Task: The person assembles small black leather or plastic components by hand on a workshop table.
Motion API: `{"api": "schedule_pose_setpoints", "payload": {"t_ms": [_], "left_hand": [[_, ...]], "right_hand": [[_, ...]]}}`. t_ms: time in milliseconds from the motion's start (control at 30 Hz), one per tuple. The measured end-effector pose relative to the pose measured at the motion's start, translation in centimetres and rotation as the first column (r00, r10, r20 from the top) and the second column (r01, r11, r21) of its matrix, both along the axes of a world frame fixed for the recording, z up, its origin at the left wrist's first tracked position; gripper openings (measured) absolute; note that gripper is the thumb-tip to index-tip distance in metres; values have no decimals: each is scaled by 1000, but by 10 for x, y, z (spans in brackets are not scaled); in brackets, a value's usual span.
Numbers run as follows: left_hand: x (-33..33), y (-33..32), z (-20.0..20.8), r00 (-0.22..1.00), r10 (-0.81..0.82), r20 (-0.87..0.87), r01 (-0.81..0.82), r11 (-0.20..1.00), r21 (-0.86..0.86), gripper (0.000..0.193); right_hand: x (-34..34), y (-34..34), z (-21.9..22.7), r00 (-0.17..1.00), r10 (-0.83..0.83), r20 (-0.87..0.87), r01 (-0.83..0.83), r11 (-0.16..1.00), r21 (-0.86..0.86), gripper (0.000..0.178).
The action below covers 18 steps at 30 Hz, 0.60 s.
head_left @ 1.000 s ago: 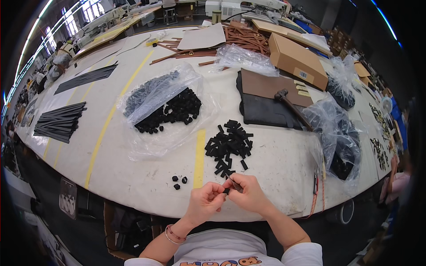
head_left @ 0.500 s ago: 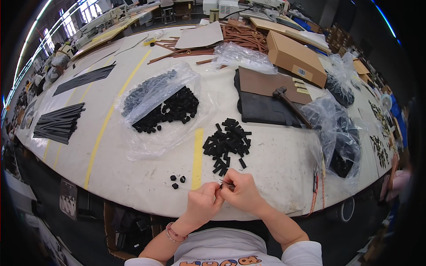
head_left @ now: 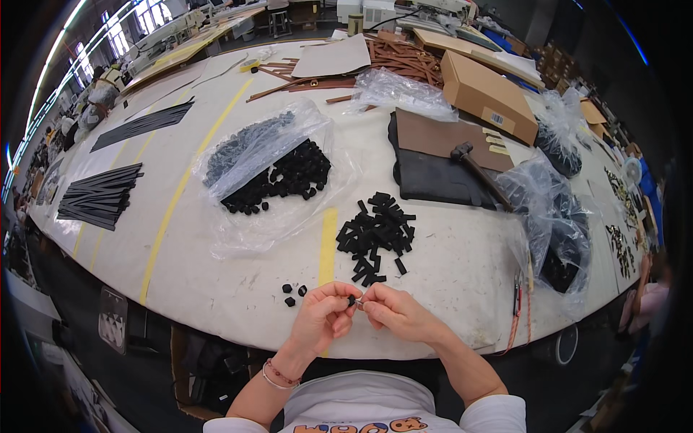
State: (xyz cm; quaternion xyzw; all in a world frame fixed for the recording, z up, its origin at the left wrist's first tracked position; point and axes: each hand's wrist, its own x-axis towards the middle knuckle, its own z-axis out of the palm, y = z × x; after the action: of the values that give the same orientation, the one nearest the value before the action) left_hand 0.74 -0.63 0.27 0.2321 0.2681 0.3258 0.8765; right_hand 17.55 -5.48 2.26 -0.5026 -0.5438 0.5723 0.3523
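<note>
Close to the table's near edge, my left hand (head_left: pixel 323 316) pinches a small black piece (head_left: pixel 351 300) between thumb and fingertips. Facing it, my right hand (head_left: pixel 398 312) is closed on a thin, light metallic item whose tip meets the black piece; most of it is hidden by my fingers. Beyond my hands lies a heap of short black strips (head_left: pixel 379 234). A few small black faceted pieces (head_left: pixel 290 302) rest left of my left hand. More like them fill an open clear plastic bag (head_left: pixel 245 242) farther left.
Bundles of dark strips (head_left: pixel 101 195) lie at the left. A hammer (head_left: pixel 480 173) rests on a black slab (head_left: pixel 433 180) beside a cardboard box (head_left: pixel 487 94). Plastic-wrapped goods (head_left: pixel 556 231) and a red-handled tool (head_left: pixel 517 299) are at the right. Brown straps (head_left: pixel 404 65) lie at the back.
My hands have turned and my fingers loosened a little, so the black piece now shows between the fingertips. The view has shifted slightly; the heaps look the same.
</note>
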Motion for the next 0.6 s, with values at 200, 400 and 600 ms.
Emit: {"api": "schedule_pose_setpoints", "payload": {"t_ms": [200, 400, 600], "left_hand": [[-4, 0, 2, 991, -118, 59, 120, 992, -31, 15], [-7, -1, 5, 983, -182, 27, 182, 983, -16, 14], [-8, -3, 3, 974, -127, -186, 166, 963, 214, 14]], "right_hand": [[3, 1, 4, 993, 89, -78, -97, 989, -111, 11], [10, 5, 9, 969, 202, -143, -218, 971, -103, 10], [10, 4, 3, 966, 240, -92, -243, 970, -17, 12]]}}
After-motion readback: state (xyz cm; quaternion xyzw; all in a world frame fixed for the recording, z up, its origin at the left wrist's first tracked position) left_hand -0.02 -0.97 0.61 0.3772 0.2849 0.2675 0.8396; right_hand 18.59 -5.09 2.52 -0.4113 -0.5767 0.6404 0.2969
